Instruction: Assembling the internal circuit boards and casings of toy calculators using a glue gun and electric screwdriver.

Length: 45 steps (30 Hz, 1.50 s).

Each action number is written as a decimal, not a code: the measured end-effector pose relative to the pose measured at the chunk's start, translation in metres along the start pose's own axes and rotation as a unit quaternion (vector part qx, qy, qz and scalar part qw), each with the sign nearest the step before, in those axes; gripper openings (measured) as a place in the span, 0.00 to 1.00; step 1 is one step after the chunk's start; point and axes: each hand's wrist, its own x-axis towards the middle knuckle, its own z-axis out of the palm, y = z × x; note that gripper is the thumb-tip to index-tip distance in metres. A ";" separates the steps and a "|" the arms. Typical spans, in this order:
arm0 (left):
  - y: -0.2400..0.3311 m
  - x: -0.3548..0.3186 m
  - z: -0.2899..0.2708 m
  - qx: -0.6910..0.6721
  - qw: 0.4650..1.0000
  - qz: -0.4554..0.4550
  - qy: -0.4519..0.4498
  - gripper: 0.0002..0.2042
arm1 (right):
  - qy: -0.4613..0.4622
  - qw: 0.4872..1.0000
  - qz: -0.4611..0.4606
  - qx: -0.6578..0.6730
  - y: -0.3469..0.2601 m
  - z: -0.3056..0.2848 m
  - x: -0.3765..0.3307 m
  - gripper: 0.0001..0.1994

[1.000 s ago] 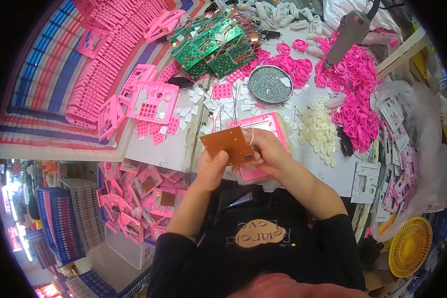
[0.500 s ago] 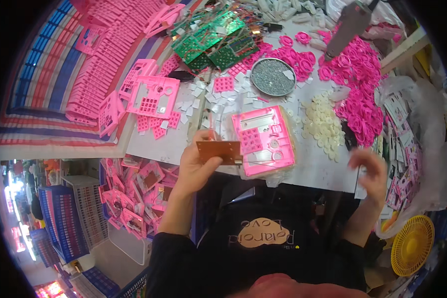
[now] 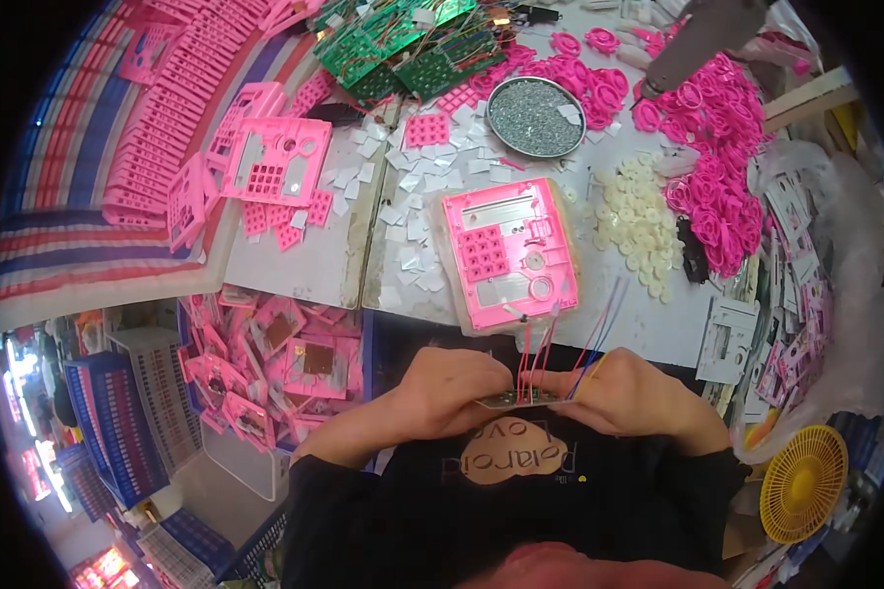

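"Red and blue wires (image 3: pixel 529 358) rise from something; what is it?"

"A thin circuit board (image 3: pixel 530 401), held almost edge-on just before the black shirt (image 3: pixel 516 501). The left hand (image 3: pixel 452 391) has its fingers curled shut on one end; the right hand (image 3: pixel 627 395) pinches the other, fingers bent, tips partly hidden."

"Taking the board as the clock's centre, what's nearest?"

"At twelve, a pink housing (image 3: pixel 518 257), open side up, with a pink keypad (image 3: pixel 483 253) inside."

"And the containers?"

"Between nine and ten, a blue crate (image 3: pixel 367 358) heaped with pink shells (image 3: pixel 309 361), some carrying brown boards. Farther off at twelve, a round metal dish (image 3: pixel 535 155) full of tiny grey pieces (image 3: pixel 525 113), plus a white square."

"Towards four?"

"A yellow basket (image 3: pixel 803 484); I can't tell its contents."
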 end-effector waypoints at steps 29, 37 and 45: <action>-0.062 0.002 -0.015 0.390 0.910 -0.088 -0.108 0.26 | 0.422 0.877 0.006 -0.231 0.054 -0.048 0.143 0.22; -0.062 0.008 -0.013 0.423 0.893 -0.091 -0.127 0.29 | 0.308 0.898 -0.071 -0.306 0.054 0.007 0.108 0.28; -0.061 0.013 -0.018 0.432 0.884 -0.079 -0.160 0.29 | 0.297 0.943 -0.136 -0.059 0.066 -0.046 0.085 0.16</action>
